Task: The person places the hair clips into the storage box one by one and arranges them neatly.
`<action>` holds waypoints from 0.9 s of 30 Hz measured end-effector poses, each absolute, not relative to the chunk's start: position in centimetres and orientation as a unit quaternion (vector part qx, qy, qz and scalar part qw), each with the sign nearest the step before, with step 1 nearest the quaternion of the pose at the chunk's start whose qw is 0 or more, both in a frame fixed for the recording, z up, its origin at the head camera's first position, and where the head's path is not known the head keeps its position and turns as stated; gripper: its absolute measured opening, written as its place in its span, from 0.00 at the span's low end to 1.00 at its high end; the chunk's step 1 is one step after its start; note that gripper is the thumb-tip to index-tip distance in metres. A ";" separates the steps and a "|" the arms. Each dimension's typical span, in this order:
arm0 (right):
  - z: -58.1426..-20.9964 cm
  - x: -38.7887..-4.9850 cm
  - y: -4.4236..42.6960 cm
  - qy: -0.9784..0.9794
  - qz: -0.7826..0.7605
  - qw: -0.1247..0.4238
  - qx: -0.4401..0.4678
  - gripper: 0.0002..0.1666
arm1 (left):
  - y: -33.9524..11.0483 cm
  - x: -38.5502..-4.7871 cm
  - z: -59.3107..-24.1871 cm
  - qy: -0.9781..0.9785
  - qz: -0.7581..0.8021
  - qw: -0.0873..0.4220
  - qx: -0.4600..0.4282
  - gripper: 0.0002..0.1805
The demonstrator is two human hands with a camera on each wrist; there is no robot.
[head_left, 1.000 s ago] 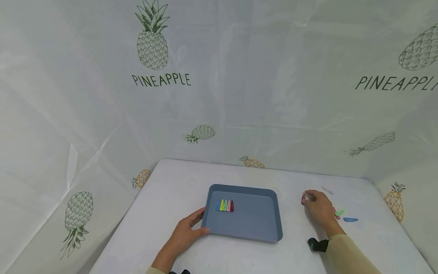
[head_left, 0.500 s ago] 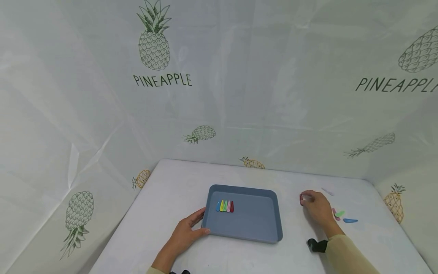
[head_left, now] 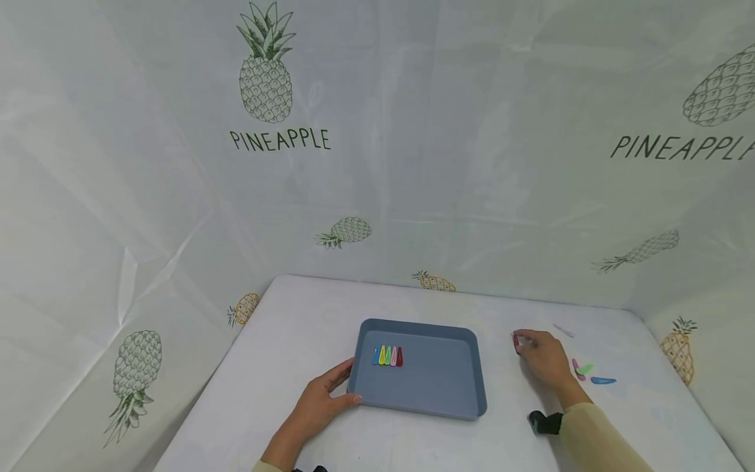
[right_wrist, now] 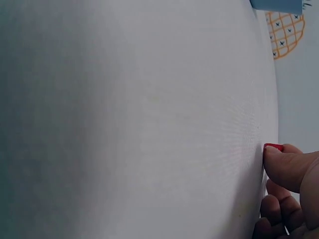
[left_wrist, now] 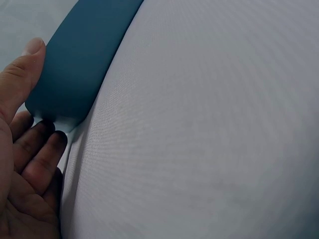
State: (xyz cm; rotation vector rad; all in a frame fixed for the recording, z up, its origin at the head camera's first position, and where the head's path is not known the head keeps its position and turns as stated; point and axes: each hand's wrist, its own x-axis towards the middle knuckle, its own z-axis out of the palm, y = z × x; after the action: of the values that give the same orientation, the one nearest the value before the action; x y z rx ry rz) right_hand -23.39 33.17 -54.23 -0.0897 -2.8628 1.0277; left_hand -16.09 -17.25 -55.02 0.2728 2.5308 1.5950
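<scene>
A blue-grey tray (head_left: 436, 390) lies mid-table, holding a row of several hair clips (head_left: 388, 356) in blue, yellow, green, pink and red at its left side. At the tray's lower left corner the left hand (head_left: 315, 406) rests, thumb on the near rim and fingers along the left side; in the left wrist view the hand (left_wrist: 30, 154) touches the tray's wall (left_wrist: 79, 59). Right of the tray, the right hand (head_left: 548, 360) pinches a red clip (head_left: 516, 343) between thumb and fingers. The right wrist view shows the red clip (right_wrist: 273, 147) at the thumb tip of that hand (right_wrist: 294, 184).
Beyond the right hand lie loose clips: a blue one (head_left: 603, 380), a green one (head_left: 585, 369) touching pink ones (head_left: 575, 364), and a pale one (head_left: 563, 330) farther back. White patterned sheeting rises behind the white table (head_left: 318, 301).
The right hand has shifted slightly left toward the tray with the red clip, which now stands clearer of the fingertips. The left hand and the tray stay in place.
</scene>
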 end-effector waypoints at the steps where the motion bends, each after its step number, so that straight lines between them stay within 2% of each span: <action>1: -54.2 -23.4 33.2 -0.940 0.336 0.047 -0.029 0.22 | -17.3 -16.1 -55.1 0.841 0.529 0.070 0.090 0.45; 6: -54.3 -23.5 33.1 -0.940 0.337 0.041 -0.032 0.20 | -17.3 -16.1 -55.4 0.841 0.530 0.069 0.090 0.46; 27: -53.1 -22.7 32.1 -0.927 0.357 0.083 -0.077 0.13 | -17.3 -16.1 -55.4 0.844 0.525 0.061 0.095 0.45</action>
State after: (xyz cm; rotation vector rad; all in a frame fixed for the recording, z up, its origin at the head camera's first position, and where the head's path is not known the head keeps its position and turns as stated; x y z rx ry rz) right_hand -22.71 32.08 -53.13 -0.2287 -2.7683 1.0654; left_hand -16.10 -17.28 -55.38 0.2876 2.5516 1.5872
